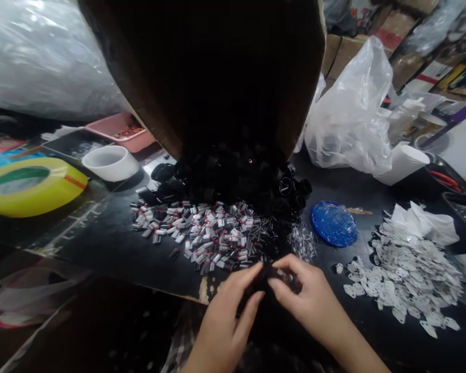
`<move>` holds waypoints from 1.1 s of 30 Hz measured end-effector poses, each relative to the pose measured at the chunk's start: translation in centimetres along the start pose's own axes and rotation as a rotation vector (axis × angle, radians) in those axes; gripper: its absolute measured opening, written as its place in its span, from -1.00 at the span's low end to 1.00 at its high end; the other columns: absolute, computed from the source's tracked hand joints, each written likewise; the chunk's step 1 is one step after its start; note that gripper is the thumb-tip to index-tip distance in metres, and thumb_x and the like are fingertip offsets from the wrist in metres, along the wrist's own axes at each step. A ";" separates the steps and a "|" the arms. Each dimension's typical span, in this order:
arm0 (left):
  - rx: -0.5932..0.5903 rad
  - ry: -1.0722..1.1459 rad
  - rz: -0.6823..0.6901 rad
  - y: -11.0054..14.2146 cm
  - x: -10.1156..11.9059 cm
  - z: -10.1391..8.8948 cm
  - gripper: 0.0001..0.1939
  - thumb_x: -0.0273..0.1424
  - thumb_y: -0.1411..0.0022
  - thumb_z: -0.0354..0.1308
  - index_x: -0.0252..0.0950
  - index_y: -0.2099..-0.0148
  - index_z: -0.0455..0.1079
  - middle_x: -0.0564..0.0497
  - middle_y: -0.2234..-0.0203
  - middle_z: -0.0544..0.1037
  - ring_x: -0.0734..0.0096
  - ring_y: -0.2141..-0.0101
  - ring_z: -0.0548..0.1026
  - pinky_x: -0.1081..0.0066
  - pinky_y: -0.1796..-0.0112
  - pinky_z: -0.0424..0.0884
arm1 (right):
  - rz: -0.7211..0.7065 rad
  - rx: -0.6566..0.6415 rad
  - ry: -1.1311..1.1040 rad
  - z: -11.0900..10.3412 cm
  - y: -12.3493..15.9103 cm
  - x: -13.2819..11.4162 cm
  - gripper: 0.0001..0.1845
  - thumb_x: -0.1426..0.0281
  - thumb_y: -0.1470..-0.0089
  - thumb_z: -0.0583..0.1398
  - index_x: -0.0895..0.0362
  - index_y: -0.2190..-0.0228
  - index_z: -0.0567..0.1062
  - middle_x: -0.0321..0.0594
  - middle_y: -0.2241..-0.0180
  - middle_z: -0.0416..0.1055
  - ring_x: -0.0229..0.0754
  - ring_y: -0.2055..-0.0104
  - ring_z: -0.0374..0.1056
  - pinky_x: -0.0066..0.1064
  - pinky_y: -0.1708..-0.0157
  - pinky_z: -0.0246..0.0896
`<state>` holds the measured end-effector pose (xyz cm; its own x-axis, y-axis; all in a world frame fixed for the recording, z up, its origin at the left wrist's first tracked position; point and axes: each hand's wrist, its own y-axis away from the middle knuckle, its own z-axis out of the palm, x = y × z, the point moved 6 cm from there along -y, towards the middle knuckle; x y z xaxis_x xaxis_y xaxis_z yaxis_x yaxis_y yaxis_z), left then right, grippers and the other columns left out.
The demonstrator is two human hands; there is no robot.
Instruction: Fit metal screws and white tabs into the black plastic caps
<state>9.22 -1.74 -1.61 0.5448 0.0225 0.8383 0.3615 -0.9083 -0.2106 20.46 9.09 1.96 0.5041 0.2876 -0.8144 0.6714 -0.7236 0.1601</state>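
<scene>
Both hands meet at the near edge of a dark table [101,243]. My left hand [227,316] and my right hand [306,295] pinch a small black part [270,273] between their fingertips. Just beyond them lies a heap of several small white and grey pieces with red marks [205,233]. Behind that, black round caps [236,178] spill from a tipped cardboard box [217,67]. A small bunch of thin metal springs [303,241] lies to the right of the heap.
A blue lid [333,224] and a pile of flat white tags [407,274] lie at the right. Crumpled clear plastic bags [353,114] stand behind them. At the left are a yellow tape roll [31,186], a white bowl [111,162] and a pink tray [118,129].
</scene>
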 end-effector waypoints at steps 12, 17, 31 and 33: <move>0.221 1.073 -0.810 1.0 -4.3 -1.5 -0.51 -0.28 -0.16 0.26 -0.12 -0.14 0.33 -0.02 0.19 0.60 0.38 0.36 0.57 0.39 0.28 0.52 | -0.271 0.076 0.673 3.3 -5.6 -3.6 -0.84 0.34 -0.20 0.15 0.12 0.22 0.50 -0.15 0.26 0.51 -0.05 0.22 0.41 -0.17 0.15 0.04; 0.300 1.193 -0.808 0.7 -4.7 -1.7 -0.71 -0.32 -0.14 0.29 -0.17 0.06 0.43 -0.03 0.24 0.63 0.25 0.25 0.60 0.36 0.24 0.53 | -0.301 0.057 0.741 3.9 -7.0 -4.0 -0.87 0.36 -0.17 0.18 0.16 0.27 0.46 -0.10 0.28 0.50 -0.03 0.25 0.40 -0.17 0.17 0.01; 0.204 1.330 -0.743 -0.3 -3.2 0.1 -0.82 -0.38 -0.23 0.21 -0.21 0.10 0.51 -0.03 0.18 0.63 0.29 0.19 0.57 0.33 0.12 0.51 | -0.218 -0.094 0.322 2.3 -2.7 -2.7 -0.92 0.35 -0.12 0.26 0.09 0.33 0.47 -0.34 0.32 0.49 -0.21 0.29 0.34 -0.34 0.21 0.02; 0.199 1.357 -0.751 -0.2 -3.1 0.3 -0.80 -0.38 -0.22 0.22 -0.19 0.09 0.51 -0.03 0.16 0.62 0.25 0.16 0.57 0.25 0.09 0.51 | -0.196 -0.089 0.284 2.2 -2.5 -2.5 -0.97 0.39 -0.16 0.21 0.08 0.33 0.48 -0.34 0.33 0.49 -0.22 0.30 0.33 -0.34 0.22 0.02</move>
<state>7.74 -1.52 -4.31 -0.8239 -0.0510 0.5644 0.3774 -0.7924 0.4793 16.31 8.80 2.36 0.4837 0.5878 -0.6485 0.8086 -0.5837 0.0741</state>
